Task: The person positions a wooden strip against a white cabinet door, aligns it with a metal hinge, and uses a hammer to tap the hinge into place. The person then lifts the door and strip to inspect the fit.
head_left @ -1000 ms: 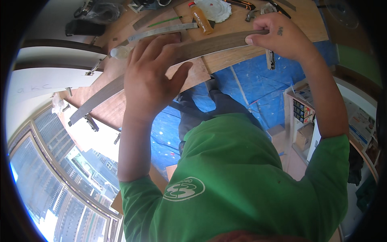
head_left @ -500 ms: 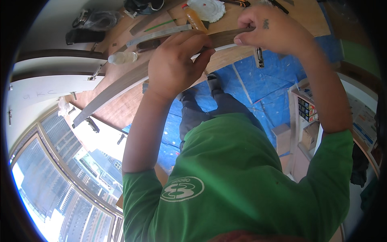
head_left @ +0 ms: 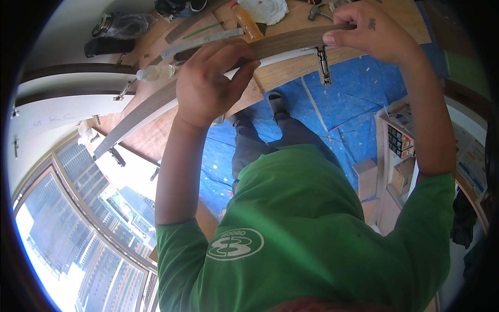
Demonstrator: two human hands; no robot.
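Observation:
A long cabinet door panel point(head_left: 291, 43) with a wood-grain edge and a white face runs across in front of me, its edge upward. My left hand point(head_left: 213, 78) is closed over this edge near its middle, fingers on the far side and thumb on the near side. At the right end, my right hand point(head_left: 374, 32) pinches the edge between thumb and fingers. A metal hinge point(head_left: 323, 65) sticks out from the white face between my hands, nearer the right one. Another hinge point(head_left: 117, 157) sits near the panel's left end.
Behind the panel, a wooden worktop point(head_left: 296, 26) carries a clear bottle point(head_left: 157, 73), a bottle of orange liquid point(head_left: 247, 22), a green pencil point(head_left: 202, 30), a hammer point(head_left: 316, 12) and a black case point(head_left: 109, 47). White panels with hinges point(head_left: 123, 92) stand left. Blue sheeting point(head_left: 301, 109) covers the floor.
My right hand has shifted right along the edge, and my left hand has moved a little left. More of the hinge between them shows, and the hammer has come into sight.

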